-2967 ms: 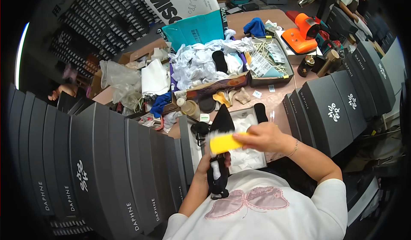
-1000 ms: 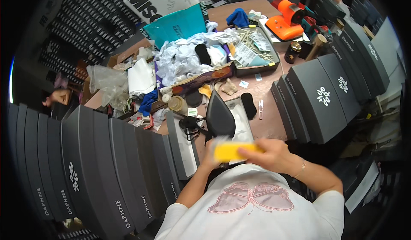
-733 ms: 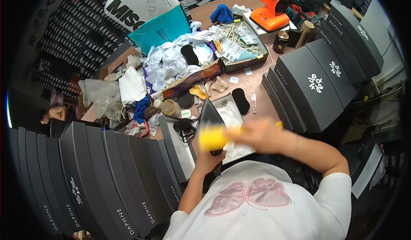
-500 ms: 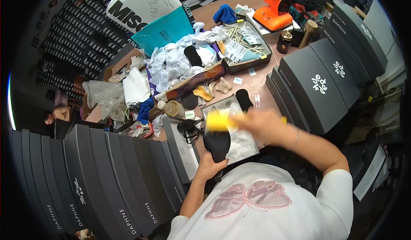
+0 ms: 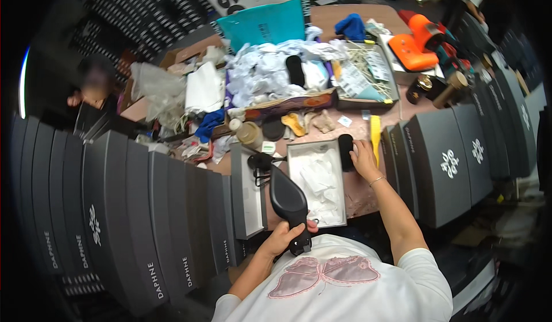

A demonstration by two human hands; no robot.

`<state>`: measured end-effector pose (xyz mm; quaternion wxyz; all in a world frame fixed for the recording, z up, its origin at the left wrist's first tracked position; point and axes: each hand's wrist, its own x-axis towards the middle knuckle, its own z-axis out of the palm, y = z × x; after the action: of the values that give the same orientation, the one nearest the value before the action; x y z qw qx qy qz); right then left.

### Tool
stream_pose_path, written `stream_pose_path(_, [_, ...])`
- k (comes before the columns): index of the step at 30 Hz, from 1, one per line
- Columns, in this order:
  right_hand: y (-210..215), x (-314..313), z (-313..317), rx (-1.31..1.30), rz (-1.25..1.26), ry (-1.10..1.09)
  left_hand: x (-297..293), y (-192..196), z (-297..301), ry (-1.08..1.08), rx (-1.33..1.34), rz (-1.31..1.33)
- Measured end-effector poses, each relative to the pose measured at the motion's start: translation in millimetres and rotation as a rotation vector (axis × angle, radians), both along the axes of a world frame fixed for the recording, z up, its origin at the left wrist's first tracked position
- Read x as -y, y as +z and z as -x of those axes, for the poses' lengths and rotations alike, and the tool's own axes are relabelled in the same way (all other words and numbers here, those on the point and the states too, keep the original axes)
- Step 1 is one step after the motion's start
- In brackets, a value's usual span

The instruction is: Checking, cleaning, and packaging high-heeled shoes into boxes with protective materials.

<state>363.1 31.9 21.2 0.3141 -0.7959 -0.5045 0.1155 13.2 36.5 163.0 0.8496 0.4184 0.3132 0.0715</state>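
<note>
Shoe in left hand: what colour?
The shoe in the left hand is black; it shows best in the head view.

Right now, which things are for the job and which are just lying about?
Seemingly for the job:
black shoe, in the left hand
black pad, by the right hand
yellow brush
open shoebox

Probably lying about:
orange device
teal bag
clear bag

Blk ptd-toe shoe (image 5: 289, 198), sole up, toe fwd; yel brush (image 5: 375, 138) lying R of blk pad (image 5: 345, 149).
</note>
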Motion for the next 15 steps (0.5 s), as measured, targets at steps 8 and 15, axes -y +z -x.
stream_pose_path(8, [-20.3,-46.5,-12.0,0.031,0.188,-0.060,-16.1,-15.2,-5.9,0.201,0.233,0.093])
stream_pose_path(15, [63.5,-164.5,65.2,0.097,-0.120,0.541,-22.0,-21.0,0.9,0.344,0.234,0.179])
